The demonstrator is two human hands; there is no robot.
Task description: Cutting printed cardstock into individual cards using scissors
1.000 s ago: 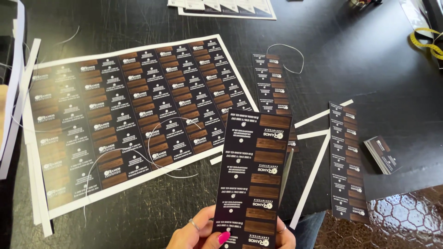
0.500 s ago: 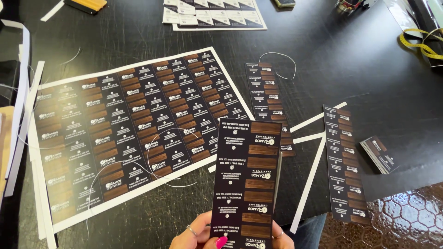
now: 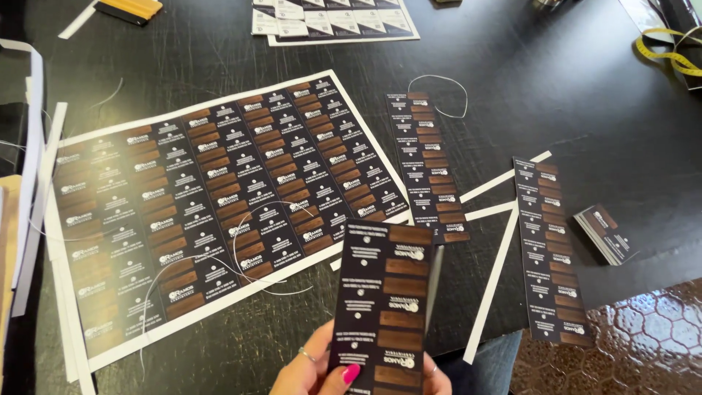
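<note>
A black tabletop (image 3: pixel 556 95) carries a large printed card sheet (image 3: pixel 219 212), two cut strips (image 3: pixel 430 167) (dark, brown-banded), white offcuts (image 3: pixel 491 281) and a small card stack (image 3: pixel 605 234).

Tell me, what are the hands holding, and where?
A dark printed card strip, gripped at its bottom end by the left hand and right hand.

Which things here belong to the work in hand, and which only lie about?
In the work:
- card strip, held upright by left hand and right hand
- large printed card sheet
- two cut strips
- small stack of cut cards

Lying about:
- white paper trimmings
- yellow measuring tape
- orange block, top left
- second printed sheet
</note>
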